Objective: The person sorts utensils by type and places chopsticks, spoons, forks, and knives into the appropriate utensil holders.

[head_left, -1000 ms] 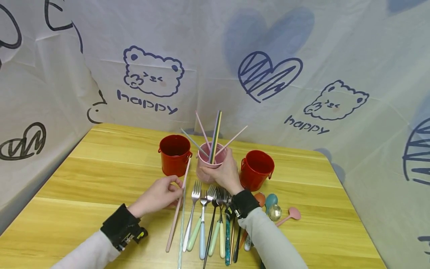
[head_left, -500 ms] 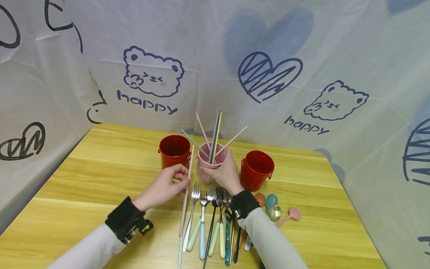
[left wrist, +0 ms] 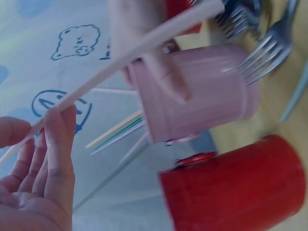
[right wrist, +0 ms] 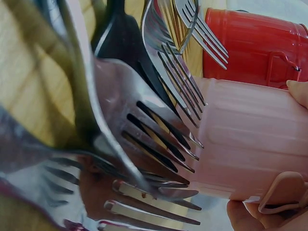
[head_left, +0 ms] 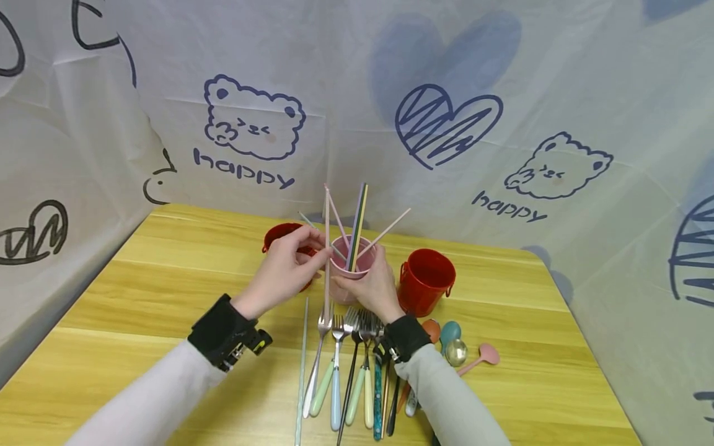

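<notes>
Clearances and Obstructions

Free: wide bare tabletop [head_left: 184,260] left of left red bucket [left wrist: 236,190]; further room far right, past spoons [head_left: 457,352].

Narrow: 1 slot between pink cup [left wrist: 214,91] and left red bucket, crossed in head view by left hand [head_left: 287,266] and pinched pink stick [head_left: 327,223].

Obstructed, 3 approaches to pink cup: right flank, by right hand [head_left: 376,285], with right red bucket [head_left: 425,285] just beyond; near side, by forks [head_left: 337,332] crowded up to base; mouth, partly, by splayed sticks [head_left: 359,226].

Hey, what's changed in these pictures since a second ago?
The left hand moved forward and to the right, carrying its pinched pink stick toward the pink bucket. Nothing was let go. The right hand still holds that bucket; the red buckets and forks stayed put.
</notes>
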Available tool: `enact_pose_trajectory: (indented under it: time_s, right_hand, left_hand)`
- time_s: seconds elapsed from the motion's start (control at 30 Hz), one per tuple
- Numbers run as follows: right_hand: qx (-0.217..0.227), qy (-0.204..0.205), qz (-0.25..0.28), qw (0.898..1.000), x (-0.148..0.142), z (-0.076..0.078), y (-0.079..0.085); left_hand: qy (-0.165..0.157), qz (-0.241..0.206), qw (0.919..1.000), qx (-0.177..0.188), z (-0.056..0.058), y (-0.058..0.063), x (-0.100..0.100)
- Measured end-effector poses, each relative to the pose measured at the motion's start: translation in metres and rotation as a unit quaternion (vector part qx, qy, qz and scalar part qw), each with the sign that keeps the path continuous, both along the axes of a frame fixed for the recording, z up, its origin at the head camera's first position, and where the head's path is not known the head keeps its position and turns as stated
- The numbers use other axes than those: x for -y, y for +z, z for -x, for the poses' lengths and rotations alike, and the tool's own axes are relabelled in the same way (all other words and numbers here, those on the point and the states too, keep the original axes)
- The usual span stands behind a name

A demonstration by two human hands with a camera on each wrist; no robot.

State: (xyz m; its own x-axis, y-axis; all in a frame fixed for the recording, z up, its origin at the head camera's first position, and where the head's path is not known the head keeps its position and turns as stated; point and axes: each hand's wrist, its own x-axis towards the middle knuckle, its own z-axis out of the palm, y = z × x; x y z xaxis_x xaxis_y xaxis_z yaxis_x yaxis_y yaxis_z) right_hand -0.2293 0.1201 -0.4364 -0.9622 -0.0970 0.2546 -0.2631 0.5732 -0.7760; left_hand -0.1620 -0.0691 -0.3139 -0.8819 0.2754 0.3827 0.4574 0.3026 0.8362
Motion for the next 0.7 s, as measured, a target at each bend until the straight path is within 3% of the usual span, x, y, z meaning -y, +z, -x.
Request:
enact_pose_trajectory:
  time_s: [0.1, 0.33, 0.5, 0.7]
  right_hand:
    - [0.000, -0.002, -0.003, 1.000, 0.000, 0.001, 0.000]
    - [0.002, -0.002, -0.005, 1.000, -0.001, 0.000, 0.000]
    - [0.009, -0.003, -0.004, 1.000, -0.001, -0.001, 0.001]
    - [0.005, 0.003, 0.002, 1.000, -0.001, -0.001, 0.002]
  left_hand:
    - [0.021, -0.008, 0.9988, -0.043, 0.006, 0.007, -0.003]
    - [0.055, -0.071, 0.9902, -0.106, 0.036, -0.005, -0.011]
    - [0.050, -0.080, 0.9870, -0.130, 0.045, -0.006, -0.021]
    - [0.032, -0.097, 0.9858, -0.133, 0.051, -0.003, -0.031]
